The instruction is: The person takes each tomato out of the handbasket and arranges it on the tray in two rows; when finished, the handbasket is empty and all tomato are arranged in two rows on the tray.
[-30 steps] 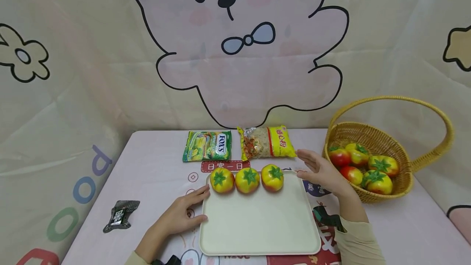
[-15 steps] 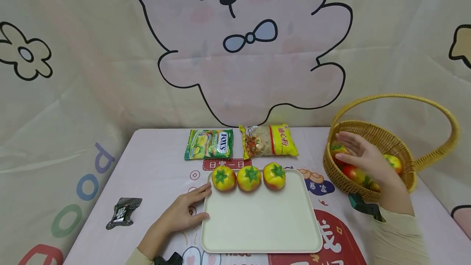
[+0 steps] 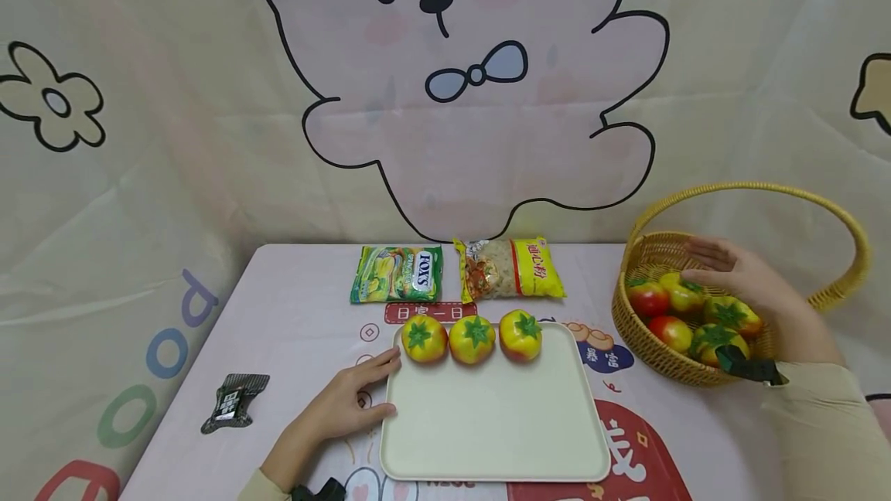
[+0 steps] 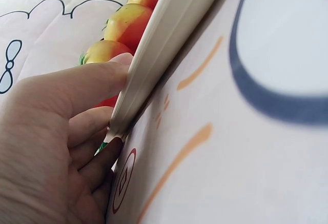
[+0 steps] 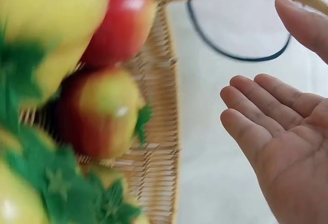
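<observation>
My left hand [image 3: 341, 406] rests at the left edge of a cream rectangular tray [image 3: 494, 424], its fingers extended. In the left wrist view the thumb and fingertips touch the side of the tray [image 4: 159, 55]. Three yellow-red persimmon-like fruits [image 3: 472, 340] with green leafy tops sit in a row along the tray's far edge. My right hand [image 3: 752, 281] hovers over the back right of a wicker basket [image 3: 643, 352], fingers extended and holding nothing. Several similar fruits [image 3: 727, 314] lie inside the basket. The right wrist view shows the open palm [image 5: 294, 142] beside the basket's rim [image 5: 171, 96].
A green snack bag [image 3: 397, 274] and a yellow pasta bag [image 3: 511, 269] lie behind the tray. To the left is a small black packet [image 3: 233, 404]. The basket's tall handle [image 3: 745, 186] arches above its right side. A patterned cloth covers the table, with a printed curtain behind.
My right hand has moved from the tray's far right corner, rightward over the basket to its back right side. The left hand has stayed at the tray's edge.
</observation>
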The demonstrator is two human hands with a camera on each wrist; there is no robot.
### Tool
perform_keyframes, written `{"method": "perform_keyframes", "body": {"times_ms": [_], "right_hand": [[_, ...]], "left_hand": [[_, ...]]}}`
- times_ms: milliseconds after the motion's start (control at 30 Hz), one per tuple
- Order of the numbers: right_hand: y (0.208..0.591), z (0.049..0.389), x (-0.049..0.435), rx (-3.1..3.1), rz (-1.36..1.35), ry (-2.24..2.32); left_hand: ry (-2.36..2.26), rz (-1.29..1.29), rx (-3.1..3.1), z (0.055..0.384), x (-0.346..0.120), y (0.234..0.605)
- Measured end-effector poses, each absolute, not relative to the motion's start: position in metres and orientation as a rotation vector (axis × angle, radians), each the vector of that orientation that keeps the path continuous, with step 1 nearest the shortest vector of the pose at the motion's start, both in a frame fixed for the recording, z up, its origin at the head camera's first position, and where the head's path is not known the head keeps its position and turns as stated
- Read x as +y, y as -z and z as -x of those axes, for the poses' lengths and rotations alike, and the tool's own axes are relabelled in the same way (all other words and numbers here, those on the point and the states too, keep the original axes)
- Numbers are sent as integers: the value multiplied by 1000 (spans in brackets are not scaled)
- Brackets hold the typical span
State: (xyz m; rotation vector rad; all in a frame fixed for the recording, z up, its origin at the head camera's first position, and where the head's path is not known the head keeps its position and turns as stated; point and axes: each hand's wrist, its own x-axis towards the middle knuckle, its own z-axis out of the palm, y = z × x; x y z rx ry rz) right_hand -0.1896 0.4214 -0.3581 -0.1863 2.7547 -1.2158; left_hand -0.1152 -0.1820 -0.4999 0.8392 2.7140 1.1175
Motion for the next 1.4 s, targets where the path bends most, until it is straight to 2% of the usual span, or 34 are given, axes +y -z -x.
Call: {"method": "perform_keyframes", "body": {"times_ms": [467,1400], "right_hand": [[369,211,446,2620,120,942],[386,223,433,2675,196,590]], "left_hand": [[-1113,-809,2706,115,-181,500],[-1132,-828,2696,114,-182,498]]}}
